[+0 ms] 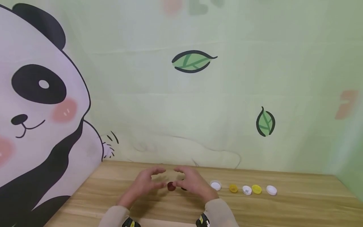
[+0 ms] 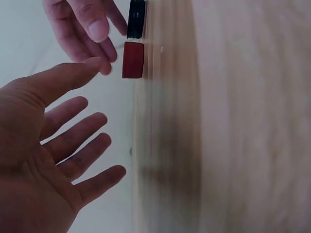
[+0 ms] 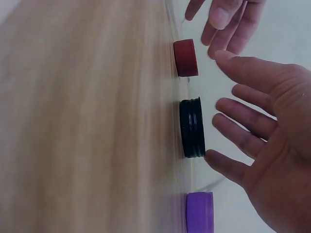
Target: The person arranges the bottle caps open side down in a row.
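Observation:
A red bottle cap (image 1: 171, 186) stands on the wooden table between my two hands. My left hand (image 1: 145, 183) is held above the table to its left, fingers spread, with nothing in its grasp. From the other side my right hand (image 1: 195, 183) arches over a black ribbed lid (image 3: 192, 128), which it mostly hides in the head view. Its thumb tip overlaps the red cap there; in the right wrist view the hand appears apart from that cap (image 3: 185, 58). A purple cap (image 3: 199, 212) shows beyond the black lid in the right wrist view only.
Rightward along the table (image 1: 306, 201) runs a row of caps: a white-centred lid (image 1: 216, 186), an orange cap (image 1: 233, 188), a white cap (image 1: 247, 190), a yellow cap (image 1: 256, 189) and another white cap (image 1: 271, 190). A printed panda backdrop (image 1: 136, 78) rises behind the table.

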`<state>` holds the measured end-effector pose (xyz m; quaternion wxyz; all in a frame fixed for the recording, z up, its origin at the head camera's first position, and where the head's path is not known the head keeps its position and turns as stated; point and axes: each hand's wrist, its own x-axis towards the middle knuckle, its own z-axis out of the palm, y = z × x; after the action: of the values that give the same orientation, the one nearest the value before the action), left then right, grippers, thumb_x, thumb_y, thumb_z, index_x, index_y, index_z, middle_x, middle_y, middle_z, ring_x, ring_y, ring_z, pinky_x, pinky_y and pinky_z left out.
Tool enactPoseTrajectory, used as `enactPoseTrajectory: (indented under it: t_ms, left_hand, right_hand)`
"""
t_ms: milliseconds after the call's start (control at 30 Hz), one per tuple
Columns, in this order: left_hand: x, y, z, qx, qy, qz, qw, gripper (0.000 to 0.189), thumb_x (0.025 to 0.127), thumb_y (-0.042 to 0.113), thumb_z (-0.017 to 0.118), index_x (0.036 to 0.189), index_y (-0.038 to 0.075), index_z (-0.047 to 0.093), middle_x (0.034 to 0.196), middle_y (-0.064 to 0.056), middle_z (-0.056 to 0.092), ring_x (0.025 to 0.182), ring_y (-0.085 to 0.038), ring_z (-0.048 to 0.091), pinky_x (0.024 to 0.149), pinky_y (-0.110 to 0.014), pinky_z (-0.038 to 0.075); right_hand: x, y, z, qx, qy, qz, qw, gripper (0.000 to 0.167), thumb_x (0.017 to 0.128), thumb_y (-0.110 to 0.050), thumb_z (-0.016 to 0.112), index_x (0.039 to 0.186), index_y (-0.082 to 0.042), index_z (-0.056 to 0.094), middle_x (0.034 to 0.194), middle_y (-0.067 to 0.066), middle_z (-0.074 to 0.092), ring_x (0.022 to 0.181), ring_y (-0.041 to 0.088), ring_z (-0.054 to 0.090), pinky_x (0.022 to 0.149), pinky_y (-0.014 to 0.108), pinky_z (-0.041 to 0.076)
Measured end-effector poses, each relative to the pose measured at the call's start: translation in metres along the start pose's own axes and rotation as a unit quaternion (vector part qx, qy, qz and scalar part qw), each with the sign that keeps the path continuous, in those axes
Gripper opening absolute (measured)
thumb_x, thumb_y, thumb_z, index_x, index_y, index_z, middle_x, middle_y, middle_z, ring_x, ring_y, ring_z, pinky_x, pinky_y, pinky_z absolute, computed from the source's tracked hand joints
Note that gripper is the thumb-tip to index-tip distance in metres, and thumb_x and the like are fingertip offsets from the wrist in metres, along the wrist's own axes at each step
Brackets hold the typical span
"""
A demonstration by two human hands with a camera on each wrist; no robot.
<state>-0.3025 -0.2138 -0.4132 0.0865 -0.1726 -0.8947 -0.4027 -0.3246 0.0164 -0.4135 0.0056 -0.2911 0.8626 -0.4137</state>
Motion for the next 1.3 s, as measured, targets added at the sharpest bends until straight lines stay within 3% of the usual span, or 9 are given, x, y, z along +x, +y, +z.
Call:
enactPoseTrajectory:
  t_ms: [333,633,800,1067,1300]
  left_hand:
    - [-0.003,-0.007,0.001,-0.025,-0.071,0.003,0.9972,0.047,0.087,0.008,0.087,0.127,-0.006,0.069,0.127,-0.022,0.071,0.123,-0.044,0.064,0.102,-0.06,0.052]
    - [-0.002,-0.007,0.006,0.006,-0.08,0.024,0.9965,0.035,0.084,0.011,0.09,0.115,0.001,0.076,0.108,-0.008,0.078,0.107,-0.03,0.071,0.098,-0.056,0.054]
    - [-0.001,-0.005,0.009,0.008,-0.087,0.034,0.9956,0.03,0.084,0.01,0.09,0.111,0.005,0.078,0.099,-0.002,0.077,0.1,-0.024,0.071,0.096,-0.054,0.054]
    - [-0.004,-0.005,0.009,0.02,-0.07,0.064,0.9953,0.029,0.084,0.008,0.09,0.11,0.007,0.078,0.1,-0.001,0.078,0.101,-0.027,0.072,0.095,-0.055,0.054]
    - [-0.001,-0.001,0.009,0.041,-0.01,0.099,0.9942,0.02,0.089,0.007,0.086,0.106,0.017,0.082,0.104,0.009,0.078,0.102,-0.02,0.072,0.093,-0.054,0.056]
  right_hand:
    - [0.005,0.008,0.001,-0.049,-0.047,-0.036,0.997,0.05,0.087,-0.015,0.089,0.128,0.006,0.069,0.126,0.018,0.072,0.123,0.036,0.064,0.107,0.052,0.049]
    - [0.007,0.003,0.006,-0.067,-0.038,-0.044,0.9961,0.023,0.082,-0.009,0.091,0.1,-0.005,0.077,0.099,0.002,0.071,0.096,0.021,0.065,0.088,0.037,0.053]
    - [0.004,0.002,0.008,-0.066,-0.032,-0.042,0.9964,0.019,0.083,-0.008,0.09,0.096,-0.006,0.077,0.096,0.0,0.065,0.091,0.018,0.061,0.084,0.035,0.051]
    - [0.003,0.003,0.012,-0.054,-0.016,-0.036,0.9977,0.015,0.088,-0.014,0.086,0.099,-0.008,0.078,0.103,0.002,0.071,0.104,0.026,0.066,0.094,0.043,0.053]
    - [-0.001,-0.002,0.003,-0.039,0.011,-0.049,0.998,0.013,0.098,-0.019,0.079,0.107,-0.011,0.079,0.116,0.004,0.072,0.115,0.027,0.065,0.1,0.048,0.052]
